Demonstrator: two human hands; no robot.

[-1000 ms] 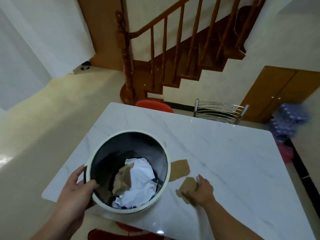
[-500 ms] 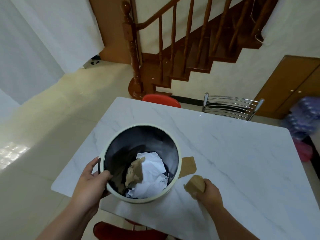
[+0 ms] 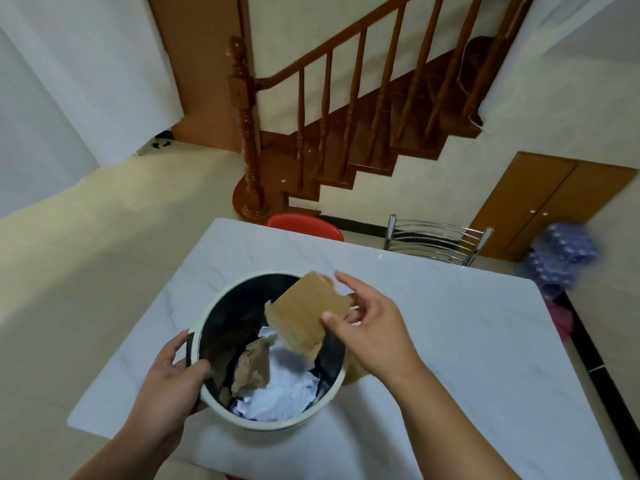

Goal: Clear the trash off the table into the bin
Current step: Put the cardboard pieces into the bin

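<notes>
One cardboard scrap [image 3: 306, 311] pinched in our right hand [image 3: 370, 336] above bin [image 3: 277, 422] mouth; left hand [image 3: 173, 379] clamps rim at table [image 3: 450, 341] near-left edge. Second scrap [image 3: 356, 370] half hidden behind bin — easily missed. Risk: off-centre release, scrap glances off rim onto table.

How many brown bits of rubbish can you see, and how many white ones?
Brown pieces: 3 (flat piece in the right hand, crumpled piece in the bin, half-hidden piece on the table)
White crumpled paper: 1 heap in the bin; sheets cannot be told apart
Total: 4
</notes>
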